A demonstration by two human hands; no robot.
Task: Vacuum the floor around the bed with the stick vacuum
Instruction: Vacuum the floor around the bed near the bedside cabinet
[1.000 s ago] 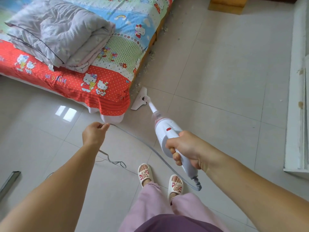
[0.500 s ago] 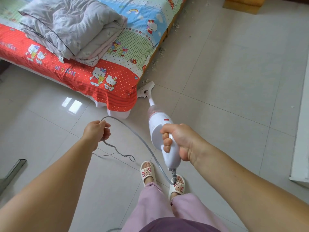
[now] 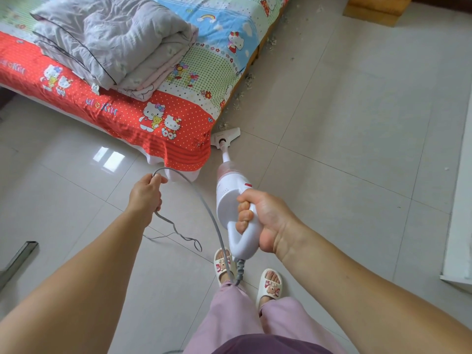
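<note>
My right hand (image 3: 265,218) grips the loop handle of a white stick vacuum (image 3: 231,198). Its flat white floor head (image 3: 226,136) lies on the tiles at the corner of the bed (image 3: 178,116), which has a red, green and blue cartoon sheet. A grey power cord (image 3: 201,200) arcs from the handle's tail up to my left hand (image 3: 146,192), which holds it lifted above the floor. Bits of pale debris (image 3: 249,79) are scattered along the bed's right side, beyond the floor head.
A folded grey quilt (image 3: 112,39) lies on the bed. Slack cord (image 3: 184,236) trails on the tiles by my slippered feet (image 3: 269,284). A wooden piece (image 3: 375,8) stands at the far top, a white frame (image 3: 457,200) runs along the right, a metal strip (image 3: 18,259) lies left.
The floor head has turned square to the bed corner and slid forward along the bed's side. My right hand has tilted the handle more upright. My left hand has raised the cord into a loop.
</note>
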